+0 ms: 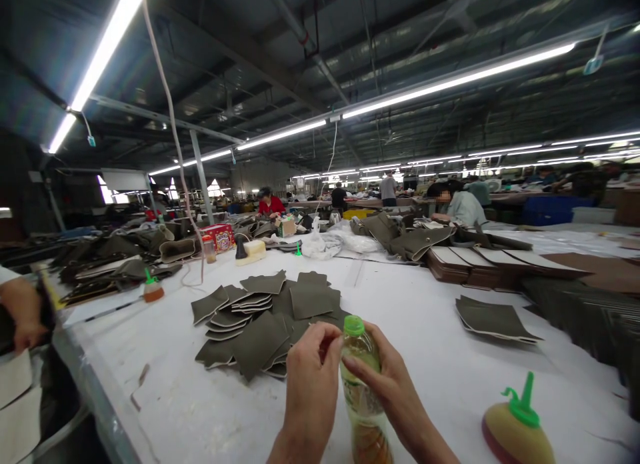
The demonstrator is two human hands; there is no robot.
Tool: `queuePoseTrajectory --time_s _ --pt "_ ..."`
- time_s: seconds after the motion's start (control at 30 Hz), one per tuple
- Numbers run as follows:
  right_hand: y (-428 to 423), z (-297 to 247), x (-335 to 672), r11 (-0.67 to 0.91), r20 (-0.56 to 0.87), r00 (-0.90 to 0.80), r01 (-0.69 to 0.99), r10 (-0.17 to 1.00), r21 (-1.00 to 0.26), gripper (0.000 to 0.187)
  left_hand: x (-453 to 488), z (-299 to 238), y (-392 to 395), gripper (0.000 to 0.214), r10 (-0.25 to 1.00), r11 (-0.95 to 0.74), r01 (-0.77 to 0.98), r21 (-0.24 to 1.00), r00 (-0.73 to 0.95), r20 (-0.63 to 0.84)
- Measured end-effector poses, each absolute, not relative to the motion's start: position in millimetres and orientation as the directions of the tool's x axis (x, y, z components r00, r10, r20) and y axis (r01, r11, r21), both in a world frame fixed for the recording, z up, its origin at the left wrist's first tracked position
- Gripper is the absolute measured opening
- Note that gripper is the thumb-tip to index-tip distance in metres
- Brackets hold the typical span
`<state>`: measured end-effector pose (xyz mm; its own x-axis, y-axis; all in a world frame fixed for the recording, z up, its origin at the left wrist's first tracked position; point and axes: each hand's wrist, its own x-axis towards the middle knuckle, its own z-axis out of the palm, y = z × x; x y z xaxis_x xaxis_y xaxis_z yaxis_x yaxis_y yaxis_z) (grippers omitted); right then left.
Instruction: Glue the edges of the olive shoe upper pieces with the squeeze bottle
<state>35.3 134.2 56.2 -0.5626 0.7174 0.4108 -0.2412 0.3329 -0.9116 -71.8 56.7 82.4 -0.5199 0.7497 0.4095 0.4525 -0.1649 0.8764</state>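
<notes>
A clear plastic bottle (364,401) with a green cap (354,325) stands upright in front of me, with some orange-brown content near its bottom. My right hand (390,377) is closed round its upper part, thumb across the front. On the other side, my left hand (315,377) has its fingers pinched together right beside the bottle's neck; whatever they hold, if anything, is hidden. Just beyond my hands lies a loose pile of dark grey-green leather-like pieces (263,341). A squeeze bottle (517,431) with a green nozzle sits to the right, apart from my hands.
More dark pieces (495,319) lie stacked at right, near brown white-topped stacks (470,264). Another small glue-like bottle (153,289), a red box (219,237) and plastic bags (323,241) are across the white table (180,397). A co-worker's hand (29,334) shows at left.
</notes>
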Motion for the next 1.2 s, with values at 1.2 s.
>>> queuePoseTrajectory --time_s 1.2 --pt "134.6 53.0 33.9 0.354 0.441 -0.592 -0.264 0.675 -0.897 0.042 -78.2 83.5 55.6 0.016 0.828 -0.158 0.594 0.788 -0.356 0.434"
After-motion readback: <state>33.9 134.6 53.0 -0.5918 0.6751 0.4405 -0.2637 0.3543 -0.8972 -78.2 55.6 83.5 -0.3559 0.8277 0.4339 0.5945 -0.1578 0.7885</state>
